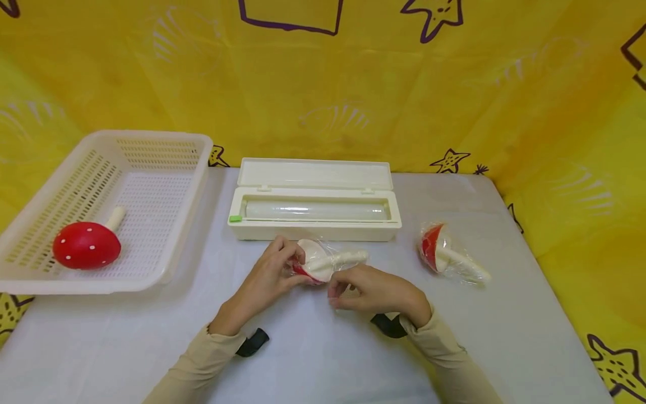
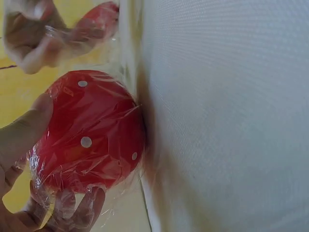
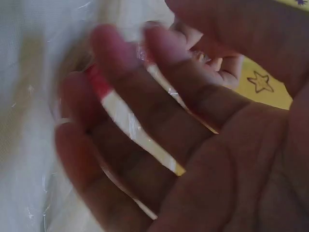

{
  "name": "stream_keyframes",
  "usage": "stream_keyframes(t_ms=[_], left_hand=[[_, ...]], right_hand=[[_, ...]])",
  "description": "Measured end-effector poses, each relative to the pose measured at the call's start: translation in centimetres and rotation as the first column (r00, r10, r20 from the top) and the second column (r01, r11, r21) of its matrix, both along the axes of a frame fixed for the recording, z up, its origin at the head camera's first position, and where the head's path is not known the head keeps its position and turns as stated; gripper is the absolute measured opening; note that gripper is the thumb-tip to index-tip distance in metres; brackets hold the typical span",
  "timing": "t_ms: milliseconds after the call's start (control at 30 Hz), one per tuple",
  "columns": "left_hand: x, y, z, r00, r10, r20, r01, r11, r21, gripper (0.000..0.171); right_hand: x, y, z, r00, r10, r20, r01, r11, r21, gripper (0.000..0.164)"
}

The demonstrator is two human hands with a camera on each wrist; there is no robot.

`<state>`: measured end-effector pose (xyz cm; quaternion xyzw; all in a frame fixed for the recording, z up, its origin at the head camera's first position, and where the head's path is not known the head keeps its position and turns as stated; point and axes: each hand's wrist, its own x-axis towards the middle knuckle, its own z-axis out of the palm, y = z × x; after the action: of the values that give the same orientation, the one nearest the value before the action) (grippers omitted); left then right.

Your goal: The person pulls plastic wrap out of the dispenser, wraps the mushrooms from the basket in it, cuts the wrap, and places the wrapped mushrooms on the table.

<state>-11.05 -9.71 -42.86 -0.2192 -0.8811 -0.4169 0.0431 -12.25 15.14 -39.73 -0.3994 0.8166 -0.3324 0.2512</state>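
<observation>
My left hand (image 1: 270, 272) grips the red cap of a toy mushroom (image 1: 315, 261) wrapped in clear plastic film. Its white stem points right, and in the left wrist view the white-dotted cap (image 2: 91, 130) shows wrinkled film, with thumb and fingers around it. Just below the stem is my right hand (image 1: 375, 289), its fingers loosely bent and nothing visible between them in the right wrist view. Farther right on the table lies a second film-wrapped mushroom (image 1: 431, 247). One unwrapped red mushroom (image 1: 86, 245) lies in the white basket (image 1: 199, 168) at left.
Directly behind the hands stands a white cling film box (image 1: 315, 231), lid raised, with a roll of film (image 1: 315, 210) inside and a green piece (image 1: 235, 219) at its left end. A yellow patterned cloth (image 1: 323, 112) hangs behind the pale table (image 1: 504, 336).
</observation>
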Motion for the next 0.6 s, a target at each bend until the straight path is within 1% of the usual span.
stream_keyframes(t_ms=[33, 100, 133, 167, 200, 267, 300, 333, 367, 433, 467, 533, 600], left_hand=[[0.0, 0.0, 0.0, 1.000, -0.007, 0.001, 0.007, 1.000, 0.003, 0.036], [0.0, -0.1, 0.0, 1.000, -0.021, -0.008, 0.021, 1.000, -0.001, 0.032], [-0.1, -0.2, 0.0, 0.999, -0.028, -0.017, 0.027, 1.000, -0.004, 0.031], [-0.1, -0.2, 0.0, 0.999, -0.034, -0.028, 0.033, 0.999, -0.010, 0.031], [-0.1, -0.3, 0.0, 0.998, -0.040, -0.043, 0.040, 0.999, -0.018, 0.031], [-0.2, -0.4, 0.0, 0.996, -0.052, -0.071, 0.050, 0.998, -0.036, 0.032], [-0.2, -0.5, 0.0, 0.995, -0.057, -0.079, 0.054, 0.998, -0.040, 0.032], [-0.2, -0.5, 0.0, 0.994, -0.063, -0.085, 0.059, 0.997, -0.044, 0.033], [-0.2, -0.6, -0.1, 0.994, -0.068, -0.086, 0.064, 0.997, -0.047, 0.034], [-0.2, -0.8, -0.1, 0.992, -0.085, -0.088, 0.080, 0.995, -0.052, 0.036], [-0.2, -0.8, -0.1, 0.991, -0.099, -0.086, 0.094, 0.994, -0.053, 0.036], [-0.3, -1.0, 0.0, 0.988, -0.138, -0.073, 0.136, 0.990, -0.034, 0.036], [-0.4, -1.2, 0.2, 0.981, -0.185, -0.056, 0.186, 0.983, 0.007, 0.037]], right_hand=[[0.0, -0.1, -0.2, 1.000, 0.001, 0.003, -0.001, 1.000, 0.011, 0.011], [-0.2, 0.2, -0.1, 0.999, -0.039, 0.020, 0.039, 0.999, 0.005, 0.015], [-0.4, 0.4, -0.1, 0.997, -0.080, 0.016, 0.080, 0.997, -0.014, 0.016], [-0.6, 0.7, 0.0, 0.991, -0.132, -0.014, 0.132, 0.990, -0.041, 0.016], [-0.8, 0.9, 0.0, 0.980, -0.191, -0.049, 0.186, 0.979, -0.083, 0.017], [-1.4, 1.3, -0.2, 0.945, -0.299, -0.135, 0.276, 0.947, -0.163, 0.021], [-1.6, 1.3, -0.6, 0.924, -0.341, -0.170, 0.309, 0.932, -0.188, 0.027], [-1.8, 1.3, -1.0, 0.908, -0.365, -0.205, 0.327, 0.924, -0.198, 0.035], [-2.0, 1.2, -1.5, 0.897, -0.370, -0.240, 0.331, 0.925, -0.189, 0.044], [-2.4, 0.8, -2.4, 0.899, -0.329, -0.288, 0.299, 0.943, -0.144, 0.059], [-2.4, 0.6, -2.8, 0.902, -0.300, -0.309, 0.278, 0.954, -0.114, 0.064], [-2.5, 0.2, -3.3, 0.901, -0.249, -0.354, 0.243, 0.968, -0.062, 0.072], [-2.5, -0.1, -3.6, 0.896, -0.233, -0.377, 0.235, 0.971, -0.040, 0.081]])
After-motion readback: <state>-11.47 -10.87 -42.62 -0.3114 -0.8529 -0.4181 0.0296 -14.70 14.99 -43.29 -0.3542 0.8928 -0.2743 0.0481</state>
